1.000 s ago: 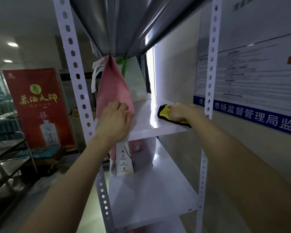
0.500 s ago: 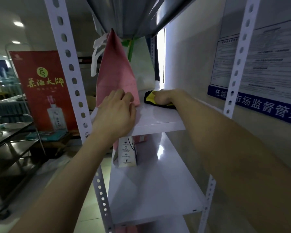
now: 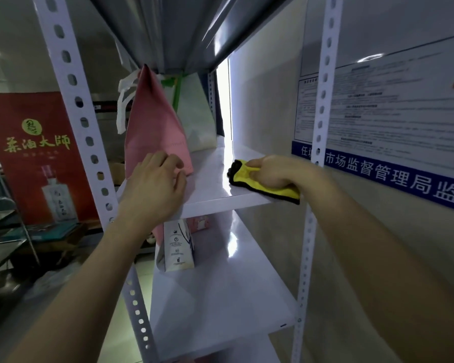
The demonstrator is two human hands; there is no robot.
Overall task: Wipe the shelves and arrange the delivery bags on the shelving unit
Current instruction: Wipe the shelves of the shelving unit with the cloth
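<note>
Mid-frame, my left hand [image 3: 152,191] presses flat, loose fingers on the pink bag [image 3: 155,127], keeping it aside so my right hand [image 3: 271,171], grip clamped on the yellow cloth [image 3: 283,193], can wipe the shelf [image 3: 211,189].

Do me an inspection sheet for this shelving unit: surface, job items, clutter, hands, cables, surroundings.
Surface: glossy white shelf, with a lower shelf beneath it.
Job's things: pink bag stands upright at the white shelf's left edge; white bag behind it; yellow cloth at the front right corner; printed bag on the lower shelf.
Clutter: nothing seen.
Hands: left hand rests against the pink bag's base; right hand grips the yellow cloth on the white shelf.
Cables: nothing seen.
Surroundings: red banner on the left; wall notice on the right.
</note>
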